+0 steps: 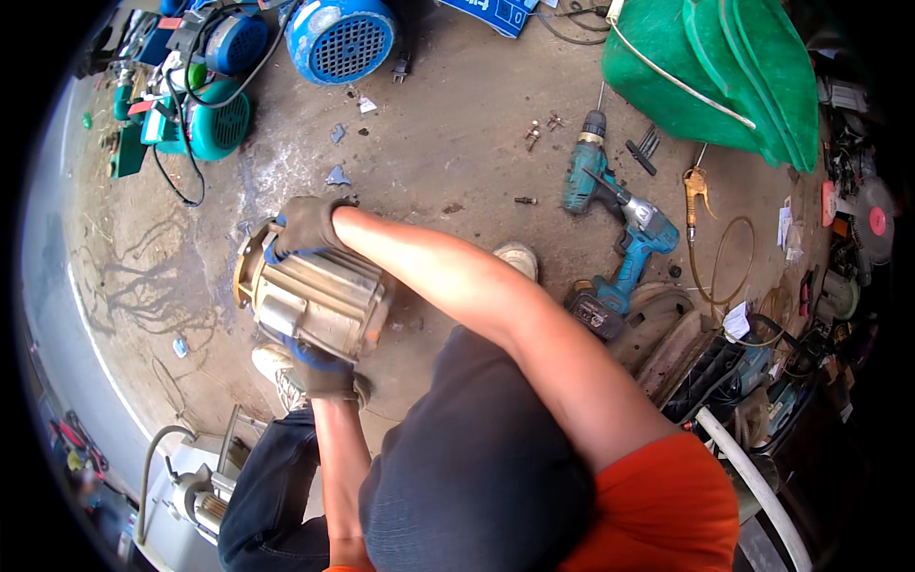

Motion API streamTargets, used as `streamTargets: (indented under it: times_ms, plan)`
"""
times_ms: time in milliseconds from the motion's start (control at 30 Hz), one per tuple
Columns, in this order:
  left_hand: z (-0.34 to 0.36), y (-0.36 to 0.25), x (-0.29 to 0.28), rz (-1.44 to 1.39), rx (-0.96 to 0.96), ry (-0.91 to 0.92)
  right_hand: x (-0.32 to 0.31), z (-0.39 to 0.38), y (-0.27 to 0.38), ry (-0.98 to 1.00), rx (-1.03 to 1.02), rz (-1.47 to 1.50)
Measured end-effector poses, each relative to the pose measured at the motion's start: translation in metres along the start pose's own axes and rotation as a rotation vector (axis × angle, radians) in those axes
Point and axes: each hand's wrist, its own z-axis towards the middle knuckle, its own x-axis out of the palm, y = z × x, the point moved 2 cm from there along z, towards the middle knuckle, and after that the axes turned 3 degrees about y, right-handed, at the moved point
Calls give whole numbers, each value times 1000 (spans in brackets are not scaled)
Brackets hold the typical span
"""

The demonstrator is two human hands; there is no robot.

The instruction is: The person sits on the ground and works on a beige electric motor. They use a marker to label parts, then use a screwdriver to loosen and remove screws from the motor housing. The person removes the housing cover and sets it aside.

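A beige finned electric motor (329,291) lies tilted between my knees and the far floor, its round flange (246,272) toward the left. A small box-like cover (282,313) sticks out from its near side. My right hand (307,229), in a dark glove with blue showing at the fingers, grips the motor's far side by the flange. Gloved alike, my left hand (324,370) holds its near side, with the fingers partly hidden beneath the casing. Whether the motor touches the ground I cannot tell.
A teal cordless drill (583,172) and a blue impact driver (640,238) lie to the right, near a hex key set (643,151). Beyond them are a green tub (710,71) and an air blow gun (699,195). Blue (341,40) and green (214,124) motors stand at far left.
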Motion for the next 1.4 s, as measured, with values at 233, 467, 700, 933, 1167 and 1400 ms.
streamTargets:
  times_ms: [233,467,700,933,1167,1400]
  plan:
    - [27,-71,32,-287,-472,-623,-29,-51,-34,-79,41,89]
    - [51,-90,56,-422,-281,-656,-24,-151,-48,-295,-60,157]
    - [28,-54,34,-82,-479,-656,10,-229,-94,-583,-55,399]
    - [53,-22,18,-95,-416,-563,-26,-390,-150,-1214,74,873]
    - [34,-63,41,-307,-440,-578,-32,-448,-194,-1514,898,110]
    - [27,-90,41,-62,-499,-546,-25,-426,-208,-1207,1205,-111]
